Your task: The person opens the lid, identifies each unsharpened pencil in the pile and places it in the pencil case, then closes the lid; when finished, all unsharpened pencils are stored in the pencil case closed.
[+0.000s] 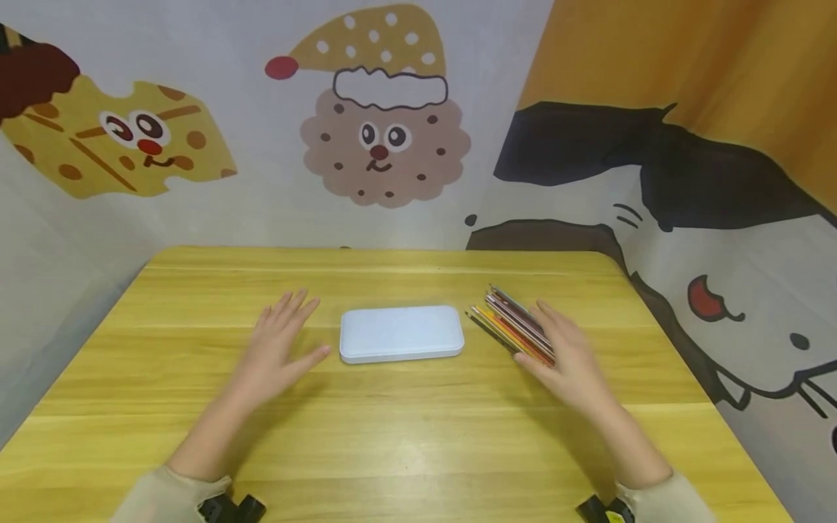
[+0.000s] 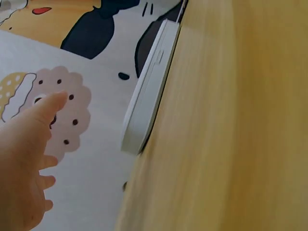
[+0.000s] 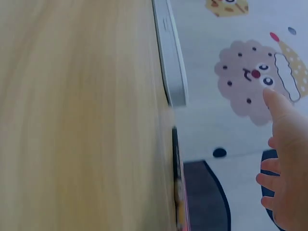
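A white case (image 1: 402, 334) is set on the desk (image 1: 405, 436), with colored pencils (image 1: 518, 325) laid to its right. The left hand (image 1: 273, 354) is held spread to the case's left; the right hand (image 1: 569, 354), likewise outstretched, is held over the pencils' near end.

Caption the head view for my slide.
Left hand open beside a white case, right hand open above colored pencils, wooden table below.

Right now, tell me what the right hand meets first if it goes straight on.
Probably the pencils, which the right hand partly covers in the head view, though it might pass above them.
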`<state>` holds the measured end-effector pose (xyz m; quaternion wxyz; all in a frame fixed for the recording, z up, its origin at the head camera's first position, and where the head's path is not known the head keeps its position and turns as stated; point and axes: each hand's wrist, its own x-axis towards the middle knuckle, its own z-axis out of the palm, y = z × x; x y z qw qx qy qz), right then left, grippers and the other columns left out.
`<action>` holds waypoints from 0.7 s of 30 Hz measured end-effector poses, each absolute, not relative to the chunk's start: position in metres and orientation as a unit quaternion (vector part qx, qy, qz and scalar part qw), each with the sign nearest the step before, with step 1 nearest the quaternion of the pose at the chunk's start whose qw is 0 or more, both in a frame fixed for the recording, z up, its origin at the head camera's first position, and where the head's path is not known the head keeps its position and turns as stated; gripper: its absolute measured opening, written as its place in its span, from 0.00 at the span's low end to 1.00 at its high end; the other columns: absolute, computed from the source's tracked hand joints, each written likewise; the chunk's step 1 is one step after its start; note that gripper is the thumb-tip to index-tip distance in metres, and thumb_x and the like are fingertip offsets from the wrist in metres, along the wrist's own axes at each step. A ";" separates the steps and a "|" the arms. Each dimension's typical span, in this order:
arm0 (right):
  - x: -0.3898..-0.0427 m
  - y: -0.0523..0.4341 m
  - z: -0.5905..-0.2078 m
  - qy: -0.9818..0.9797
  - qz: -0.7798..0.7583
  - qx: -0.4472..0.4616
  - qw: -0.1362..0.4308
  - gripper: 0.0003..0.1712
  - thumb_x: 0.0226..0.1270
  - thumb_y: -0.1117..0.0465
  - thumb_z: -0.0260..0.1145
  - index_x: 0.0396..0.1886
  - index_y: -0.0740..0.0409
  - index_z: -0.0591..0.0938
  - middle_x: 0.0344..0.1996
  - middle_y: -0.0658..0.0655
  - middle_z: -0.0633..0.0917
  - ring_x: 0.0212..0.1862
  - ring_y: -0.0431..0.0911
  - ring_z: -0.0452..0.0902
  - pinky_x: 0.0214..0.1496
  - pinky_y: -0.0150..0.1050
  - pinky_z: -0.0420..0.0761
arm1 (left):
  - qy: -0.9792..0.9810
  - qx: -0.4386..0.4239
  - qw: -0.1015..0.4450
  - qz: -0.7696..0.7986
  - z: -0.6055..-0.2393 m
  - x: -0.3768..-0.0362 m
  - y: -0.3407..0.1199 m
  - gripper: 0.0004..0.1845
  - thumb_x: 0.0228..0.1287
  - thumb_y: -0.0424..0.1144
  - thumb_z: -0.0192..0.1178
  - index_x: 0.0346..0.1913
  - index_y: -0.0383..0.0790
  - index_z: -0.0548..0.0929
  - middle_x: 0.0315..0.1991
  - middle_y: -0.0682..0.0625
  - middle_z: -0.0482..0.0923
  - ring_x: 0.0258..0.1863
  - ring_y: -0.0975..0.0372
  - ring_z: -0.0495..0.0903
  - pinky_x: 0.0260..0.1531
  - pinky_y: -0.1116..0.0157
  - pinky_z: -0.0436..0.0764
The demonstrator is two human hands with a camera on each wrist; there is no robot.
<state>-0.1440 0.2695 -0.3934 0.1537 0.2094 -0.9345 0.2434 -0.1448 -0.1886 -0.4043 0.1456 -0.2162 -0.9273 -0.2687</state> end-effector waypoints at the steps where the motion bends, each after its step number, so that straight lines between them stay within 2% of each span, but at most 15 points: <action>1: -0.144 0.266 -0.394 -0.934 0.243 0.212 0.151 0.46 0.57 0.50 0.72 0.72 0.56 0.63 0.70 0.65 0.61 0.67 0.67 0.55 0.62 0.69 0.55 | -0.927 -0.216 0.138 -0.275 -0.406 -0.146 -0.186 0.42 0.62 0.52 0.63 0.74 0.41 0.58 0.73 0.39 0.49 0.72 0.44 0.44 0.68 0.44 0.39; 4: -0.144 0.253 -0.394 -0.934 0.245 0.218 0.140 0.47 0.56 0.50 0.73 0.73 0.53 0.63 0.70 0.64 0.61 0.68 0.66 0.55 0.62 0.69 0.55 | -0.925 -0.215 0.118 -0.289 -0.413 -0.151 -0.180 0.44 0.61 0.56 0.63 0.74 0.40 0.57 0.73 0.38 0.50 0.72 0.42 0.45 0.67 0.43 0.41; 8: -0.145 0.238 -0.396 -0.927 0.248 0.243 0.139 0.47 0.56 0.51 0.74 0.72 0.53 0.63 0.71 0.61 0.61 0.68 0.63 0.55 0.65 0.65 0.54 | -0.925 -0.210 0.097 -0.301 -0.420 -0.156 -0.173 0.48 0.58 0.59 0.64 0.74 0.40 0.56 0.73 0.39 0.50 0.71 0.41 0.46 0.66 0.40 0.45; 14: -0.145 0.216 -0.397 -0.923 0.251 0.262 0.126 0.46 0.58 0.46 0.71 0.73 0.49 0.62 0.73 0.54 0.58 0.71 0.57 0.52 0.68 0.61 0.53 | -0.919 -0.215 0.086 -0.318 -0.432 -0.163 -0.167 0.52 0.53 0.60 0.67 0.74 0.38 0.56 0.72 0.35 0.52 0.70 0.39 0.48 0.65 0.39 0.47; 21: -0.151 0.193 -0.401 -0.913 0.257 0.296 0.112 0.45 0.57 0.47 0.72 0.71 0.56 0.65 0.71 0.57 0.61 0.70 0.58 0.55 0.68 0.61 0.52 | -0.915 -0.199 0.050 -0.348 -0.442 -0.169 -0.163 0.56 0.48 0.59 0.71 0.74 0.34 0.55 0.72 0.36 0.52 0.71 0.42 0.49 0.65 0.40 0.52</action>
